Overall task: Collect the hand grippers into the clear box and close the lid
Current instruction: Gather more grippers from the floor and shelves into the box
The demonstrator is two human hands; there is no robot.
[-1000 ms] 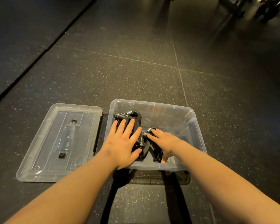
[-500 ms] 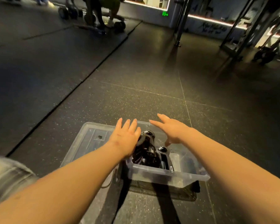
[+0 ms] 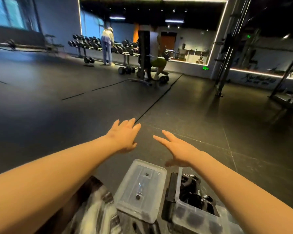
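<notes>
The clear box (image 3: 191,211) sits on the dark floor at the bottom right, its right part hidden by my right forearm. Black hand grippers (image 3: 192,191) lie piled inside it. The clear lid (image 3: 142,188) lies flat on the floor just left of the box. My left hand (image 3: 124,136) is stretched out in the air above and beyond the lid, fingers straight, holding nothing. My right hand (image 3: 176,147) hovers above the far end of the box, fingers spread and empty.
A dark flat mat (image 3: 170,191) lies under the box. My trouser leg (image 3: 95,210) shows at the bottom left. Far back stand dumbbell racks (image 3: 91,43), a bench with a person (image 3: 152,53), another person (image 3: 107,44) and a steel rack (image 3: 227,48).
Both hands have lifted out of the box and now reach forward in the air. The camera has tilted up, so the box and lid have dropped to the bottom of the view.
</notes>
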